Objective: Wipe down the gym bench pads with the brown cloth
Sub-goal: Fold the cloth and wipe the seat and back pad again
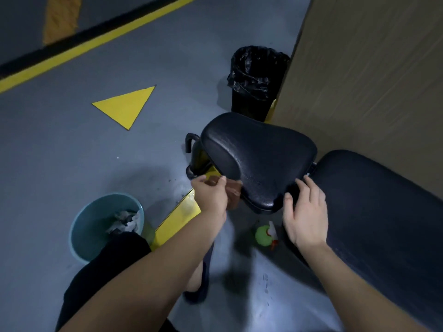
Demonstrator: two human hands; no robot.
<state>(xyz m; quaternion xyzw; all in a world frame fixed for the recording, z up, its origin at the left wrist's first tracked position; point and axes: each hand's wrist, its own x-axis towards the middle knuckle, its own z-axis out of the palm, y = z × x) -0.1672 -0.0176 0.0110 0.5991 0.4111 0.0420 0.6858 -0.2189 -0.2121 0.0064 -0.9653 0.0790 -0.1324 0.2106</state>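
The black seat pad (256, 156) of the gym bench tilts up in the middle of the view. The long black back pad (374, 212) runs off to the lower right. My left hand (211, 195) is shut on the brown cloth (233, 191), pressing it against the seat pad's lower left edge. Most of the cloth is hidden behind the hand. My right hand (305, 212) rests with spread fingers on the seat pad's near edge and holds nothing.
A green spray bottle (265, 234) stands on the floor under the seat. A teal bucket (84, 226) with crumpled rags sits at lower left. A black lined bin (257, 82) stands beyond the bench by a tan wall (371, 80). The black bench frame (195, 154) is left of the seat.
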